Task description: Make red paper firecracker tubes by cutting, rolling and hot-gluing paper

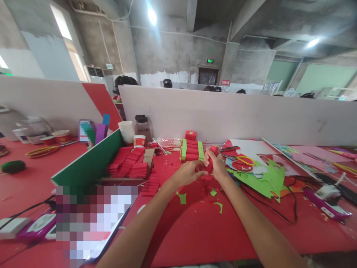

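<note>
My right hand (218,165) is wrapped round a red paper roll (214,149), whose upper end sticks out above the fingers. Close beside it, my left hand (192,172) reaches toward the roll's lower part with its fingers apart; whether its fingertips touch the roll I cannot make out. Just behind the hands lies a bundle of red rolls (192,149) bound with yellow-green bands. A small red box (190,135) with a yellow star sits behind the bundle. Green paper scraps (182,198) lie on the red table (189,234) below the hands.
Stacks of red strips (126,163) lie left, beside a green divider (89,163). A paper cup (139,141) and a bottle (142,126) stand behind. Right are scissors (245,162), cut green sheets (264,175), a black cable (267,201) and a purple power strip (327,208).
</note>
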Action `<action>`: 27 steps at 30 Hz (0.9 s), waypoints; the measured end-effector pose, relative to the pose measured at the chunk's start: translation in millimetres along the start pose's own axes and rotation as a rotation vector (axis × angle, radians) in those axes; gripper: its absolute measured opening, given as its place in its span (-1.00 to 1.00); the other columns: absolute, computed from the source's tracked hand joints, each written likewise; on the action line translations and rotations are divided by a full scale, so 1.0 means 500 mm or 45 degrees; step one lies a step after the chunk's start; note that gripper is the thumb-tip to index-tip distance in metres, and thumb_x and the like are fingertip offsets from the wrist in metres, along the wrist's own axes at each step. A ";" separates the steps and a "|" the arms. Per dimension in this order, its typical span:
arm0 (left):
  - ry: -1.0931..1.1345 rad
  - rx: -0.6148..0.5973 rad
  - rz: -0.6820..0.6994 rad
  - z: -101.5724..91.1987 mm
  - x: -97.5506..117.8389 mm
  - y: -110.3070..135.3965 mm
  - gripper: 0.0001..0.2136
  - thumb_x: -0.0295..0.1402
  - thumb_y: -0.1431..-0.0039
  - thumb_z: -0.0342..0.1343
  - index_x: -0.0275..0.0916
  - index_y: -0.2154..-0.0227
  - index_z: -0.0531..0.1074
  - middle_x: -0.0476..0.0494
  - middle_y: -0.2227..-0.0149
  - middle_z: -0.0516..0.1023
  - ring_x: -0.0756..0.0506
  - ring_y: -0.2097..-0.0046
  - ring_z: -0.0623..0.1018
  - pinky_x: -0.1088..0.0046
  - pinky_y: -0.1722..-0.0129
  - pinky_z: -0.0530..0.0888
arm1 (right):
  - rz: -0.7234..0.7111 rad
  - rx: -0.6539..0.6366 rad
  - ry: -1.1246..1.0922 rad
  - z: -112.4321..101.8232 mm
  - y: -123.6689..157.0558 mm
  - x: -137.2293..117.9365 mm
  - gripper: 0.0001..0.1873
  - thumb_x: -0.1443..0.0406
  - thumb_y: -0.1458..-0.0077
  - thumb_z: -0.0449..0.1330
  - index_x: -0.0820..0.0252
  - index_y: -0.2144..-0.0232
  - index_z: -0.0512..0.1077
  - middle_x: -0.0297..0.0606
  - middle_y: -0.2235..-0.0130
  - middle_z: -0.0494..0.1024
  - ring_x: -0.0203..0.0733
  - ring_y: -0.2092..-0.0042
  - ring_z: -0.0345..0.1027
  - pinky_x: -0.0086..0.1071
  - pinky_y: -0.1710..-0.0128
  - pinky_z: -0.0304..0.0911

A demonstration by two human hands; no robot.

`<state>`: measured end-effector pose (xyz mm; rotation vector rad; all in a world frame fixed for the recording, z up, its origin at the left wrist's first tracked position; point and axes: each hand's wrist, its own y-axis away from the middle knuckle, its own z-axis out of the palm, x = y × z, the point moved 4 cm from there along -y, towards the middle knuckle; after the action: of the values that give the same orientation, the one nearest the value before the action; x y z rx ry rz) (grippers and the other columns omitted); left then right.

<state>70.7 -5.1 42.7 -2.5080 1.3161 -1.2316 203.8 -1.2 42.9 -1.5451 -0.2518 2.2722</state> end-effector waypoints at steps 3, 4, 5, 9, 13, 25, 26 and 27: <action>0.070 -0.023 0.042 -0.002 -0.004 -0.003 -0.79 -0.20 -0.20 0.08 -0.23 0.27 0.49 -0.12 0.33 0.57 -0.06 0.36 0.50 0.46 0.39 0.36 | 0.018 -0.021 0.000 0.005 0.005 -0.002 -0.54 0.01 0.03 0.31 0.12 0.57 0.17 -0.50 0.65 0.18 -0.41 0.66 0.04 -0.47 0.68 0.02; 0.083 -0.036 0.052 -0.003 -0.005 -0.004 -0.80 -0.22 -0.21 0.07 -0.24 0.30 0.48 -0.11 0.35 0.56 -0.05 0.37 0.49 0.48 0.40 0.35 | 0.029 -0.030 0.009 0.006 0.005 -0.002 -0.53 -0.01 0.02 0.29 0.12 0.58 0.16 -0.50 0.65 0.18 -0.40 0.66 0.04 -0.47 0.68 0.03; 0.085 -0.043 0.056 -0.003 -0.007 -0.004 -0.81 -0.24 -0.21 0.06 -0.25 0.33 0.47 -0.10 0.38 0.54 -0.04 0.39 0.47 0.48 0.41 0.34 | 0.040 -0.038 0.016 0.006 0.005 -0.002 -0.52 -0.03 0.00 0.27 0.12 0.59 0.16 -0.49 0.66 0.17 -0.40 0.66 0.05 -0.46 0.67 0.04; 0.104 -0.029 0.044 -0.002 -0.009 -0.003 -0.82 -0.27 -0.22 0.03 -0.26 0.37 0.42 -0.06 0.44 0.48 -0.01 0.44 0.40 0.50 0.47 0.30 | 0.037 -0.041 0.027 0.001 0.001 -0.004 -0.51 -0.06 -0.04 0.21 0.13 0.59 0.16 -0.47 0.65 0.21 -0.38 0.65 0.08 -0.46 0.65 0.09; 0.193 0.100 0.036 -0.012 -0.008 -0.004 -0.85 -0.29 -0.23 -0.01 -0.25 0.37 0.35 -0.03 0.44 0.45 0.00 0.44 0.38 0.49 0.46 0.30 | 0.040 -0.017 0.068 -0.008 -0.006 0.000 -0.55 -0.04 -0.04 0.22 0.13 0.58 0.21 -0.43 0.62 0.27 -0.35 0.61 0.16 -0.44 0.60 0.18; 0.750 0.818 -0.200 -0.116 -0.098 -0.008 -0.83 -0.29 -0.07 0.13 -0.24 0.44 0.26 -0.01 0.47 0.49 0.06 0.51 0.43 0.52 0.46 0.36 | 0.227 0.010 0.125 -0.038 -0.015 0.043 -0.60 0.02 0.08 0.34 0.21 0.55 0.36 -0.39 0.58 0.36 -0.38 0.59 0.19 -0.50 0.65 0.15; 0.718 0.841 -0.212 -0.124 -0.104 -0.006 -0.83 -0.29 -0.06 0.14 -0.24 0.45 0.27 -0.01 0.48 0.49 0.06 0.51 0.42 0.53 0.46 0.36 | 0.222 0.001 0.130 -0.038 -0.015 0.042 -0.60 0.02 0.08 0.34 0.21 0.55 0.36 -0.40 0.57 0.36 -0.38 0.59 0.19 -0.50 0.65 0.16; 0.674 0.854 -0.227 -0.131 -0.109 -0.005 -0.82 -0.29 -0.05 0.15 -0.24 0.46 0.27 -0.02 0.47 0.50 0.06 0.51 0.42 0.53 0.45 0.36 | 0.219 -0.009 0.134 -0.037 -0.015 0.041 -0.60 0.02 0.09 0.34 0.21 0.55 0.36 -0.40 0.57 0.37 -0.38 0.59 0.19 -0.49 0.65 0.16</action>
<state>11.0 54.6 54.1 -1.9076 0.5573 -2.0465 216.0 12.9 20.8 -1.7444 -0.1010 2.3096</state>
